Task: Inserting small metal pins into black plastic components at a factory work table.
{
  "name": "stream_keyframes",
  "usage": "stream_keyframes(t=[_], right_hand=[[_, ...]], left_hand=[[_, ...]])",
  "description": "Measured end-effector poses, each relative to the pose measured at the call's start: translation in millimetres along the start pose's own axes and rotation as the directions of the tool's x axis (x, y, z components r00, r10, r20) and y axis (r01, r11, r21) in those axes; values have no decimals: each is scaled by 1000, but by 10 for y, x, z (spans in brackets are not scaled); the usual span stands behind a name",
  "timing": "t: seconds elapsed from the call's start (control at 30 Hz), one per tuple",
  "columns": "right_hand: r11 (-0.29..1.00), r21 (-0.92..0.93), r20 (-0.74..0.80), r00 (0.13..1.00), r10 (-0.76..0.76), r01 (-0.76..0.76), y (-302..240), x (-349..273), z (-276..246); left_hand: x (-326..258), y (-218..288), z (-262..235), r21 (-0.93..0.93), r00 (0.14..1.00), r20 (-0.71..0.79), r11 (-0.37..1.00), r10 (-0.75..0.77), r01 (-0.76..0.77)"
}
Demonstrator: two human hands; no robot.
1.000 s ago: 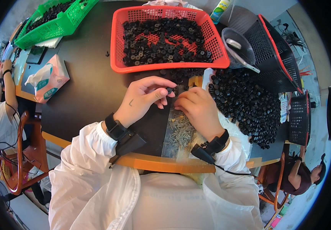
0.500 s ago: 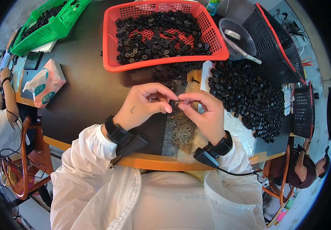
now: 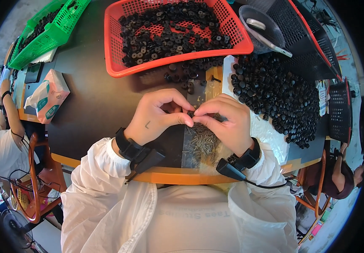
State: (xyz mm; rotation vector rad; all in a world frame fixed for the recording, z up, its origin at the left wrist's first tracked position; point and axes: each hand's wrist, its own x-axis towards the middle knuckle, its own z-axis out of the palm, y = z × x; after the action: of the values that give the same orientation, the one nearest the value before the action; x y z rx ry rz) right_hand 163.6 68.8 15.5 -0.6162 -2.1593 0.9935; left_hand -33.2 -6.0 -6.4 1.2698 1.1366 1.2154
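Note:
My left hand (image 3: 159, 111) and my right hand (image 3: 228, 120) meet fingertip to fingertip over the table. Between their pinched thumbs and forefingers is a small black plastic part (image 3: 191, 114), mostly covered by the fingers. Another dark piece (image 3: 223, 118) shows behind my right thumb, under the curled fingers. Just below the hands, a heap of small metal screws (image 3: 203, 145) lies on clear plastic. To the right of my right hand spreads a big pile of round black caps (image 3: 279, 101) on a white sheet.
A red basket (image 3: 182, 57) of black washers stands at the back, with loose black pieces (image 3: 182, 71) before it. A tissue box (image 3: 52, 95) and green basket (image 3: 55, 38) are left. Back right are a clear bowl (image 3: 249, 17) and black crate (image 3: 312, 46). People sit at both sides.
My fingertips have closed tighter around the small black part, hiding more of it. The dark piece behind my right thumb now shows. The whole view has shifted slightly.

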Motion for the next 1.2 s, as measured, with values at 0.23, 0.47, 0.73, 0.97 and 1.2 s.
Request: stream_keyframes(t=[0.23,0.47,0.73,0.97,1.2], right_hand=[[976,-132,9,985,-174,174,-53,42,-33],[970,-81,34,973,-229,231,-7,4,-16],[998,-17,50,997,-53,54,39,30,-130],[947,238,63,976,207,-216,126,-42,-84],[929,278,98,969,226,-244,113,-32,-91]], left_hand=[[-3,87,57,-264,990,-19,956,-141,131],[-15,90,64,-349,976,75,912,-202,216],[91,96,-41,722,927,-134,675,350,-151],[155,-12,-66,919,894,-212,391,394,46],[127,42,-75,873,908,-242,486,342,50]])
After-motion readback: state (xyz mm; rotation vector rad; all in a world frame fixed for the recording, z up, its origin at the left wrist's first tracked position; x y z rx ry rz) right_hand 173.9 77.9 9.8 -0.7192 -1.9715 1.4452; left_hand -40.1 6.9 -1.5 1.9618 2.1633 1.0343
